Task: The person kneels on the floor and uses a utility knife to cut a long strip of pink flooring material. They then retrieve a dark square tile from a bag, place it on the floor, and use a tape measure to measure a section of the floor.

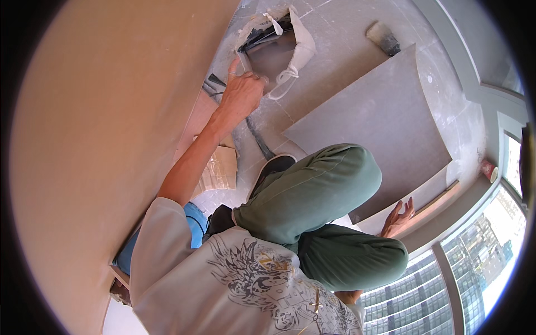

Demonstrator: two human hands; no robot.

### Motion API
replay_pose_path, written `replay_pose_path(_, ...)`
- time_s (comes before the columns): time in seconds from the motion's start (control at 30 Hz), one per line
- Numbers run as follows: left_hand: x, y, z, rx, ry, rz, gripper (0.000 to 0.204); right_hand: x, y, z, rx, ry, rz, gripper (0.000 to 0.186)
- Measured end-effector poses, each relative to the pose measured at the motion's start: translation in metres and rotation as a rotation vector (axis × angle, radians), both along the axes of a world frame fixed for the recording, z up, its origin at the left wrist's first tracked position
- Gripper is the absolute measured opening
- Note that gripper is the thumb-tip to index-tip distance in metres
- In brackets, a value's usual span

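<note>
Ideally, my left hand (pixel 243 89), curled at the sack rim (pixel 304 46), grip unclear, should steady it gently, my right hand (pixel 397 219) spread wide.

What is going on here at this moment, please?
A person sits or squats with bent knees. The left hand is at the near edge of an open, pale bag with dark things inside; I cannot tell whether it grips the bag. The right hand is open, with nothing seen in it, near a large grey sheet on the floor. A brush lies beyond the sheet.
</note>
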State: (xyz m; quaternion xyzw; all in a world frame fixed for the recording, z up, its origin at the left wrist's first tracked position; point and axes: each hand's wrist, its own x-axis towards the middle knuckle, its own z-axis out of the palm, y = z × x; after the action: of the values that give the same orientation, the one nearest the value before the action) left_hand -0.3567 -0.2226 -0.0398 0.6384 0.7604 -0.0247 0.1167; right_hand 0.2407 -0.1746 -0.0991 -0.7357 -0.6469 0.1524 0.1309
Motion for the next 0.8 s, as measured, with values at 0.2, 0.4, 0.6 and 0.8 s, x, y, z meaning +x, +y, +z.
replay_pose_path(0.2,-0.001,-0.005,0.008,-0.094,-0.048,0.022,0.015,-0.011,-0.001,0.008,-0.025,0.017,-0.038,0.043)
replay_pose_path(0.4,0.008,0.003,0.011,-0.162,0.013,-0.201,0.014,-0.017,-0.002,0.013,-0.033,0.048,-0.007,0.042)
replay_pose_path(0.6,0.006,0.003,0.009,-0.010,0.011,-0.299,0.014,-0.032,0.007,0.021,-0.002,0.022,0.069,0.037)
replay_pose_path(0.8,-0.042,0.059,0.010,0.159,-0.001,-0.211,0.013,-0.064,0.017,0.038,0.070,0.051,0.112,0.033)
